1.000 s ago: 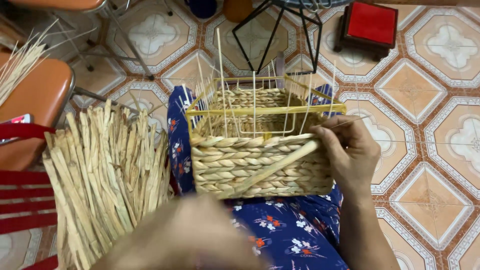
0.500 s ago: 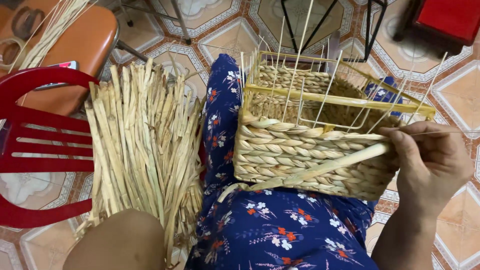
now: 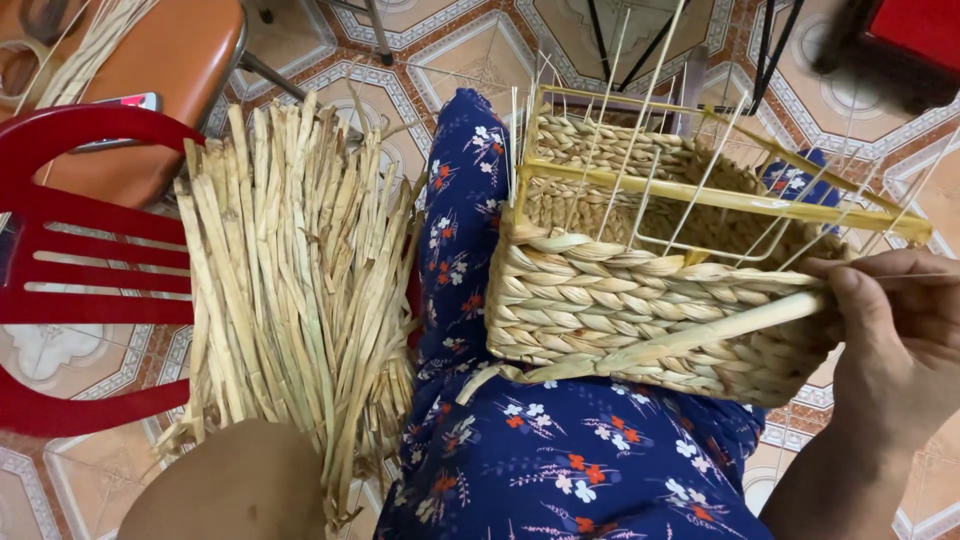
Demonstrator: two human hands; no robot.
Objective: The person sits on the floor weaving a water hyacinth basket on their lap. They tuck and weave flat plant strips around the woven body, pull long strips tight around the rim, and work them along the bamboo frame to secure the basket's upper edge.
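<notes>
One bundle of dried straw strips leans beside a red plastic chair on the tiled floor, left of a lap in blue floral cloth. On that lap rests a half-woven basket with a yellow wire frame. At its right end, the right hand pinches closed on a pale strand lying across the basket's front. The left hand cannot be made out.

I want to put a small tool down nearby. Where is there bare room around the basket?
Bare floor tile shows beyond the knee, between the orange seat and the basket. The lap fabric below the basket is also bare. The left side is crowded by the straw bundle and red chair; the right hand blocks the right.
</notes>
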